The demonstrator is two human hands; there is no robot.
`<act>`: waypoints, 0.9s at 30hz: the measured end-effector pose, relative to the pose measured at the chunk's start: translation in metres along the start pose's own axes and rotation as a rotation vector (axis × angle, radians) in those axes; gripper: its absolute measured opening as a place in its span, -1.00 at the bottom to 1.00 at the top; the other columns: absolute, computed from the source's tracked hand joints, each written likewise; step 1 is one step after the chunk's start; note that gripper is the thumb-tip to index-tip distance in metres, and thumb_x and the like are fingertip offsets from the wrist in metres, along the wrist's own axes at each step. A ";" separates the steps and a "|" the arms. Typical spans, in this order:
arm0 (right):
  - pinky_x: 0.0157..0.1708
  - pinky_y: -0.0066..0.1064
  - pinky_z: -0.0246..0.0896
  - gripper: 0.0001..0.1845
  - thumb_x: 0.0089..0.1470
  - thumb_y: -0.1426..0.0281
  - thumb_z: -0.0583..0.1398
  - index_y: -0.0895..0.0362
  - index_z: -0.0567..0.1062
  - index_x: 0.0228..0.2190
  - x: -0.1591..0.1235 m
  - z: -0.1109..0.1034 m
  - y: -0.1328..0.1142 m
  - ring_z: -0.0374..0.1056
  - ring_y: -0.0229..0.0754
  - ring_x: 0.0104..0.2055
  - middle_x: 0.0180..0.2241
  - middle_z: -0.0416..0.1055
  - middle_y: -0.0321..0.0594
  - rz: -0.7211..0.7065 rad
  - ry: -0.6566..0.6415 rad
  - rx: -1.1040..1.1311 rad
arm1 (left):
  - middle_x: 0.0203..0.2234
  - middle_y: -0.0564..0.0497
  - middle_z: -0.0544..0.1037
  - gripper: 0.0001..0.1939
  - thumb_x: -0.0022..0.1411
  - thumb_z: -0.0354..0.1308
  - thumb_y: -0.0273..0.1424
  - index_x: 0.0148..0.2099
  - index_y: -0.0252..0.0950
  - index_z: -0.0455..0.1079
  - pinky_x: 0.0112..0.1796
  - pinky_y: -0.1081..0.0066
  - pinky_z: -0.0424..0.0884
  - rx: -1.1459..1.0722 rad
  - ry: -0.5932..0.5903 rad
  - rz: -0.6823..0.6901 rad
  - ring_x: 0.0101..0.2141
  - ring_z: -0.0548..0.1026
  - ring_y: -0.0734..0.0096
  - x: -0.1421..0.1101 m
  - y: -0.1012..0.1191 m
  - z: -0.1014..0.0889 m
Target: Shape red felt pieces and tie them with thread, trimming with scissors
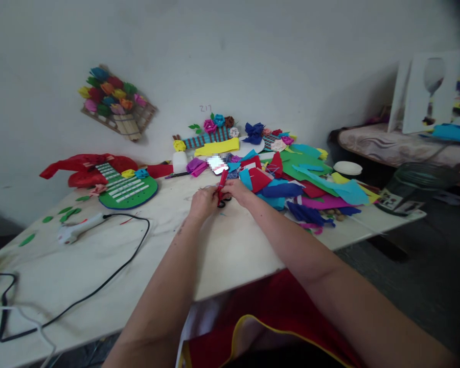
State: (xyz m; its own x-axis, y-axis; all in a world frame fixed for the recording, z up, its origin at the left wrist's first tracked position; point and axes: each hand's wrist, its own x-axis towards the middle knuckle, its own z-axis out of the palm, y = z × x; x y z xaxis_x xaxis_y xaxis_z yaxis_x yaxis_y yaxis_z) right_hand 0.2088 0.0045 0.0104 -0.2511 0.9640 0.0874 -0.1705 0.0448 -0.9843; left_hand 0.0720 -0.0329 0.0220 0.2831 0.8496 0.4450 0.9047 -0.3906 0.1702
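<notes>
My left hand (204, 202) and my right hand (236, 190) meet over the middle of the table. Between them a narrow folded red strip (223, 180), of paper or felt, stands up at a tilt. Fingers of both hands are closed on it, though their exact grip is small and partly hidden. Black loops that look like scissor handles (224, 201) show just below the strip; whether a hand touches them I cannot tell. A bright phone-like object (217, 164), partly blurred out, lies right behind the hands.
Coloured sheets and scraps (287, 190) pile up at the right, before a glass jar (400, 189) at the table's edge. At left lie a glue gun (80, 228) with a black cord (128, 260), green leaf cutouts (71, 214) and a green guitar-shaped craft (132, 191).
</notes>
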 end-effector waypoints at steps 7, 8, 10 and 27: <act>-0.64 -0.53 0.18 -0.81 -0.33 0.62 0.09 0.23 0.46 -0.57 0.001 -0.002 0.001 0.29 -0.31 -0.65 -0.71 0.38 -0.30 0.007 -0.005 -0.052 | -0.38 -0.03 0.57 -0.66 0.06 -0.08 -0.48 -0.18 -0.28 0.46 -0.33 0.48 0.30 -0.230 -0.015 -0.008 -0.36 0.48 0.36 0.004 -0.011 0.009; -0.63 -0.52 0.19 -0.82 -0.32 0.62 0.09 0.23 0.46 -0.58 0.002 -0.002 0.002 0.29 -0.31 -0.66 -0.71 0.38 -0.31 0.007 -0.011 -0.055 | -0.38 -0.02 0.57 -0.65 0.05 -0.08 -0.49 -0.17 -0.28 0.46 -0.33 0.49 0.30 -0.234 -0.018 -0.017 -0.36 0.47 0.36 0.004 -0.011 0.009; -0.62 -0.51 0.21 -0.84 -0.30 0.61 0.10 0.23 0.45 -0.58 0.003 -0.001 0.004 0.29 -0.31 -0.65 -0.71 0.38 -0.31 0.009 -0.025 -0.053 | -0.38 -0.04 0.56 -0.65 0.05 -0.06 -0.48 -0.14 -0.28 0.45 -0.33 0.48 0.30 -0.193 -0.014 -0.035 -0.36 0.47 0.34 0.002 -0.008 0.007; -0.73 -0.54 -0.14 -0.69 -0.32 0.23 0.30 0.17 0.35 -0.59 -0.002 -0.005 -0.001 0.01 -0.44 -0.70 -0.72 0.18 -0.44 -0.054 0.033 0.173 | -0.52 -0.04 0.53 -0.59 -0.07 0.12 -0.35 -0.14 -0.44 0.41 -0.44 0.44 0.39 -1.200 -0.300 -0.209 -0.52 0.47 0.42 -0.003 -0.005 -0.001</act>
State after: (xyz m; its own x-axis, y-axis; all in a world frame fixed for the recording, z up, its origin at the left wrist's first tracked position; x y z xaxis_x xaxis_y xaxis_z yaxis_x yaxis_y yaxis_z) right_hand 0.2145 0.0043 0.0104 -0.2060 0.9697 0.1316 -0.3448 0.0540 -0.9371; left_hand 0.0659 -0.0341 0.0207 0.3735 0.9195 0.1225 0.1258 -0.1811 0.9754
